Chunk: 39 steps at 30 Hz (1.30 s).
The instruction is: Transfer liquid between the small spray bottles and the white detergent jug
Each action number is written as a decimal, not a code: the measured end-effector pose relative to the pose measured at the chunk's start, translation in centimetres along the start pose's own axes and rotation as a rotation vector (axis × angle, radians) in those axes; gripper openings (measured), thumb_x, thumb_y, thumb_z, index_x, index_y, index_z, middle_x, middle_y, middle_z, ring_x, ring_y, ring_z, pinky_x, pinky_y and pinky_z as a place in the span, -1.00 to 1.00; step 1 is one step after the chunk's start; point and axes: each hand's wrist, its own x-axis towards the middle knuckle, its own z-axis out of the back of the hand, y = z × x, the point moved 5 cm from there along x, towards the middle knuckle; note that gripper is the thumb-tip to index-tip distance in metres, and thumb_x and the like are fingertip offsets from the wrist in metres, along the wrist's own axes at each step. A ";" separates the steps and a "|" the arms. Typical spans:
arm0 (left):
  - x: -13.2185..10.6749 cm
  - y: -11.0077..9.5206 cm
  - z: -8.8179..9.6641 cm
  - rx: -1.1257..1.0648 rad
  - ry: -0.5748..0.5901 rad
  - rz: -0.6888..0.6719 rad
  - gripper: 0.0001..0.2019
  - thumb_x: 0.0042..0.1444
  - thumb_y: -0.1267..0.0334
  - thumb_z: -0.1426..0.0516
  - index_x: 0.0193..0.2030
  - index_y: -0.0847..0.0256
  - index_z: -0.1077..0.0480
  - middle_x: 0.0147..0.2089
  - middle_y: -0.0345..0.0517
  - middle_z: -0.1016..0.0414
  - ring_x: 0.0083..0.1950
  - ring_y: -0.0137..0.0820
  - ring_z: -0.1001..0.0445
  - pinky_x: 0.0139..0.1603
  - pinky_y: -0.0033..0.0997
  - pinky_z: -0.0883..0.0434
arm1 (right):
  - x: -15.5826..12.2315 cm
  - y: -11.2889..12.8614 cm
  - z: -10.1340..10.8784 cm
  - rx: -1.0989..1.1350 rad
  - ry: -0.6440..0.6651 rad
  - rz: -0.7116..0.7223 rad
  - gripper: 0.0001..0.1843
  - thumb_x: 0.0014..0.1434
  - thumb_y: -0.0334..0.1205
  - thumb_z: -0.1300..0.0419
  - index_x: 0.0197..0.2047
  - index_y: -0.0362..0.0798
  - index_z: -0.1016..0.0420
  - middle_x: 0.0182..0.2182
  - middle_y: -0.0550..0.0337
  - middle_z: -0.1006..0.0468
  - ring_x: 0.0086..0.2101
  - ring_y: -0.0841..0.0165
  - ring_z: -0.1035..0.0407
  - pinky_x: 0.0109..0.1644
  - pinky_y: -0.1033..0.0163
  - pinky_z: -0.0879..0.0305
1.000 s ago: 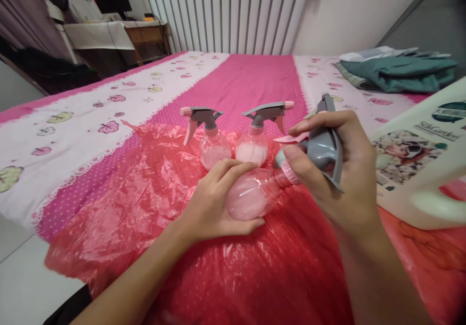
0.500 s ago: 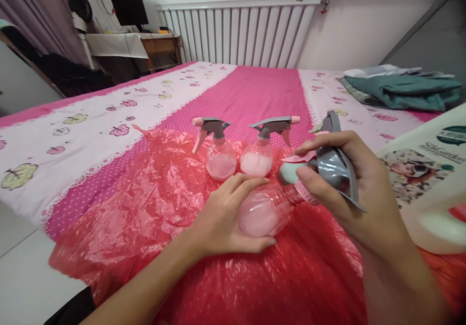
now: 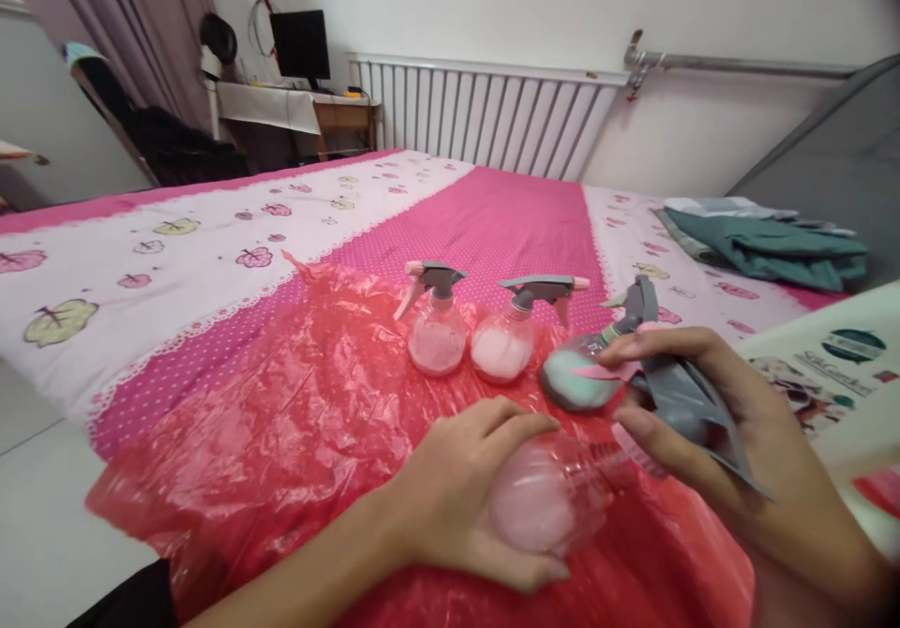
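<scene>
My left hand [image 3: 478, 492] wraps round the body of a clear round spray bottle [image 3: 541, 501] with pale liquid inside, tilted over on red plastic. My right hand [image 3: 717, 422] grips its grey-and-pink trigger spray head [image 3: 675, 398] near the neck. The pink collar sits at the mouth; blur hides whether it is still attached. Just beyond, a pink-tinted spray bottle [image 3: 436, 342] and a white-filled spray bottle [image 3: 502, 347] stand upright. A spray bottle with pale green liquid [image 3: 580, 380] leans to the right, partly behind my right fingers.
A crumpled red plastic sheet [image 3: 281, 403] covers the near part of the pink bed [image 3: 492, 216]. At the right stands a large pale labelled jug [image 3: 836, 375]. Folded green cloth [image 3: 780, 244] lies behind it. A desk with a monitor [image 3: 300, 45] is at the back left.
The view has tilted up and shifted left, so things appear lower and farther right. More of the green-filled bottle shows beside my right hand. Both hands keep their grips.
</scene>
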 end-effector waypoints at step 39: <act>0.0 0.5 0.7 0.057 -0.050 -0.004 -0.19 0.00 -0.23 -0.31 0.29 0.26 -0.38 0.09 0.17 -0.51 0.00 -0.01 -0.55 0.00 -0.02 -0.54 | 0.1 -0.7 -0.8 -0.021 -0.152 -0.081 -0.77 0.22 -0.04 -0.37 -0.10 0.13 -0.51 -0.15 0.21 -0.62 -0.49 0.45 -0.33 -0.51 0.34 -0.25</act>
